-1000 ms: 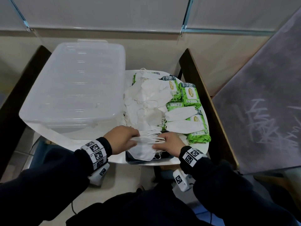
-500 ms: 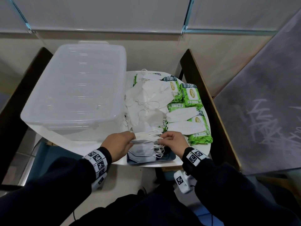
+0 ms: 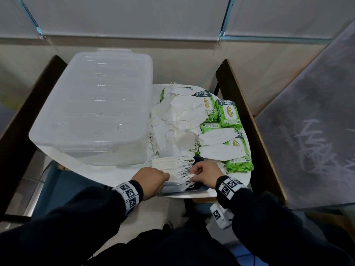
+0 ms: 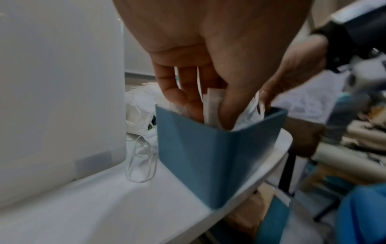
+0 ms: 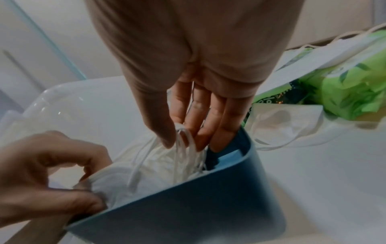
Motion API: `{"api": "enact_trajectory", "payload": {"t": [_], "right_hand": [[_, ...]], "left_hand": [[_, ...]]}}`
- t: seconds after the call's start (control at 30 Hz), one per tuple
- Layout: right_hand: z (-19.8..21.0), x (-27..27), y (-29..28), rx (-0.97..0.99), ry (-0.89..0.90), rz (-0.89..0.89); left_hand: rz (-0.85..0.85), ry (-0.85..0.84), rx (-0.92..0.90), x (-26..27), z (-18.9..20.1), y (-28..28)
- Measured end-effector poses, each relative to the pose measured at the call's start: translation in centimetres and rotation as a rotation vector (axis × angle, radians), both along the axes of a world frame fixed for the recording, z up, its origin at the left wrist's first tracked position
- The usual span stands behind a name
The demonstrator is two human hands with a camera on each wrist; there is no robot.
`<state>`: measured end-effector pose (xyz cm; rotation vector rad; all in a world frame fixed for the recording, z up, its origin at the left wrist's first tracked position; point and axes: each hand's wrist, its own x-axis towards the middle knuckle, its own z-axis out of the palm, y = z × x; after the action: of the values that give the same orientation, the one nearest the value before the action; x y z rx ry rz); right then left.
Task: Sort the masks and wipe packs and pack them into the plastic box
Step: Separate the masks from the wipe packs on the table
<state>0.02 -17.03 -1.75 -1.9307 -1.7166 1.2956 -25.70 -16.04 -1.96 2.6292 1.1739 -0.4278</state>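
Stuffing the mask stack (image 3: 172, 167) into the little blue bin (image 4: 208, 148) at the tabletop (image 3: 107, 175) edge looks risky tbh. Left hand (image 3: 150, 182) pinches one end, right hand (image 3: 206, 172) has its grip on the ear loops (image 5: 183, 148). Loops could snag the rim, or the bin tips off. Plastic box (image 3: 96, 104) sits lidded beside it.
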Motion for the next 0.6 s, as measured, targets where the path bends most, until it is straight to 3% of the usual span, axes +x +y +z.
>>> {"api": "enact_trajectory", "payload": {"t": [0.07,0.23,0.37,0.6], "right_hand": [[0.0,-0.1,0.0,-0.016,-0.009,0.021],[-0.5,0.1,0.0,-0.004,0.017,-0.025],[-0.5,0.3,0.1,-0.022,0.132,-0.089],[0.7,2.7,1.5,-0.067,0.513,-0.521]], "left_hand": [[-0.056,0.017,0.016,-0.1,-0.2,-0.3],[0.084,-0.215,0.05,-1.2,-0.3,0.3],[0.098,-0.149,-0.003,-0.7,0.1,0.7],[0.322,-0.458,0.003,0.9,3.0,3.8]]}}
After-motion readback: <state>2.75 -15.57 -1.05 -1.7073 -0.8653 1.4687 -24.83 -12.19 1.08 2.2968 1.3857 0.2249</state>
